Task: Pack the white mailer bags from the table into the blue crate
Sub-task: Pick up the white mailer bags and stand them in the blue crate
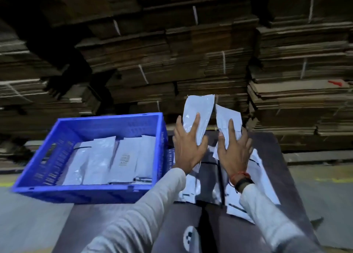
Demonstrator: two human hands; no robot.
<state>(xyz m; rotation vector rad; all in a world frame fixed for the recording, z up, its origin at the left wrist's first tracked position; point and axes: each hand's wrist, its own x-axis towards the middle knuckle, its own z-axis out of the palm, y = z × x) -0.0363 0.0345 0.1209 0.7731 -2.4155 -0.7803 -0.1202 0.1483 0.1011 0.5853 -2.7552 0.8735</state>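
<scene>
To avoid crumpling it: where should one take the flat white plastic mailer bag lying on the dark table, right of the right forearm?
Probably pinch the flat white plastic mailer bag at its free near-right corner, coming from the right. It lies thin and flat on the dark table, so nothing can be wrapped, and its left side is covered by the right forearm.

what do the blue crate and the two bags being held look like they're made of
Blue crate: likely rigid moulded plastic, matt, judging by the slotted walls and moulded rim. Mailer bags in the left hand and right hand: probably thin plastic film, white, faintly glossy; they crease and catch light.
</scene>
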